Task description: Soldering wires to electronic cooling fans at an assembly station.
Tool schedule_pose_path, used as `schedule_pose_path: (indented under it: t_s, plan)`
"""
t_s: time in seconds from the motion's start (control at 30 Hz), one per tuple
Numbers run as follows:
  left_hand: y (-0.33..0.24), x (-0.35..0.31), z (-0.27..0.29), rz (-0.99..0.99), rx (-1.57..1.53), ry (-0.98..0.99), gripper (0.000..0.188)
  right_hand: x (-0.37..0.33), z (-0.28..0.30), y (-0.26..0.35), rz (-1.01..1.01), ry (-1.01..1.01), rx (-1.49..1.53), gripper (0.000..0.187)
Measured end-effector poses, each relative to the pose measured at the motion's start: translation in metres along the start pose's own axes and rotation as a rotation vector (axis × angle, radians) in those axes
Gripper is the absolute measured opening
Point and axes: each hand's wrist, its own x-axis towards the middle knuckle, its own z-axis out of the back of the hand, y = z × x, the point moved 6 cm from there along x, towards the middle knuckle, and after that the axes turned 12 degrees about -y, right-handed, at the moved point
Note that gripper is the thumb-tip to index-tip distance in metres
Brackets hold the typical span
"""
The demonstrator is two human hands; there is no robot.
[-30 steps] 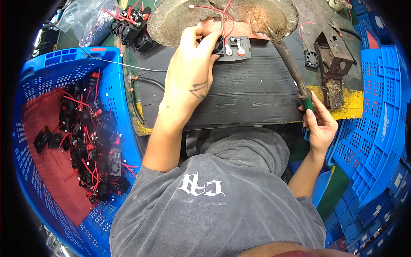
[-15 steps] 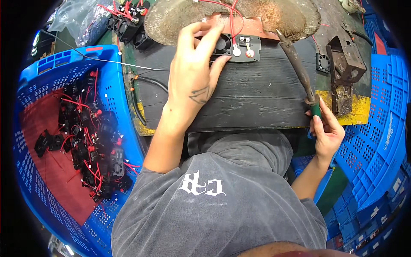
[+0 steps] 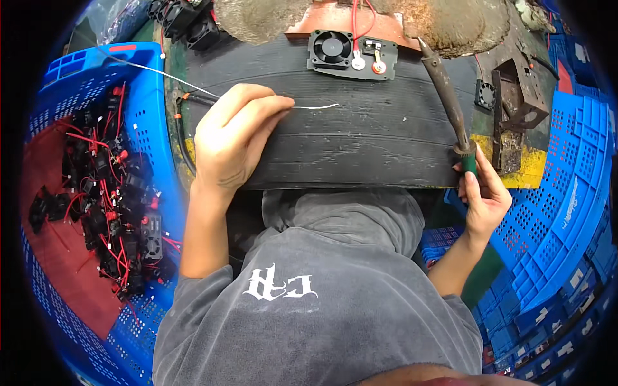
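Note:
My left hand (image 3: 235,132) pinches a thin solder wire (image 3: 315,107) over the black board, its free end poking out to the right of my fingertips. My right hand (image 3: 484,193) is wrapped around the green handle of a soldering iron (image 3: 449,96), whose tip points up and away near a crusted mound. Beyond my left hand lies a black fan module (image 3: 335,48) with a small fan, two round metal contacts and red wires running off its far side. No hand touches the module.
A blue crate (image 3: 158,112) at left holds many black fan parts with red wires. Black fans (image 3: 187,26) sit at the far left of the bench. A rusty metal bracket (image 3: 521,96) and a small fan (image 3: 485,94) are at right, with another blue crate (image 3: 553,199) beyond.
My left hand has left the fan module, moving left and nearer to me, and now pinches the solder wire. The iron stays in my right hand almost unmoved.

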Motion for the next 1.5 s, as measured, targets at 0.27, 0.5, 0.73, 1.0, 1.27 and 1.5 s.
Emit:
schedule_pose_path:
  t_s: [0.27,0.5,0.73,1.0,1.27,1.5]
  plan:
    - [0.001,0.026,-0.017,-0.105,-0.096,-0.214,0.031,0.001,-0.002,0.011,0.064,0.005,-0.082,0.045]
    - [0.014,0.021,-0.031,-0.212,-0.045,-0.338,0.041,0.003,0.009,0.063,0.341,0.058,-0.524,0.047]
    - [0.004,0.02,-0.034,-0.215,-0.071,-0.34,0.03,0.013,0.002,0.101,0.441,0.242,-0.751,0.049]
    - [0.0,0.027,-0.028,-0.219,-0.069,-0.377,0.042,0.027,0.002,0.097,0.138,0.172,-0.583,0.038]
    - [-0.001,0.025,-0.027,-0.234,-0.062,-0.393,0.04,0.037,-0.009,0.107,0.053,0.259,-0.606,0.037]
    - [-0.003,0.026,-0.027,-0.244,-0.031,-0.389,0.039,0.041,-0.015,0.113,0.117,0.288,-0.656,0.036]
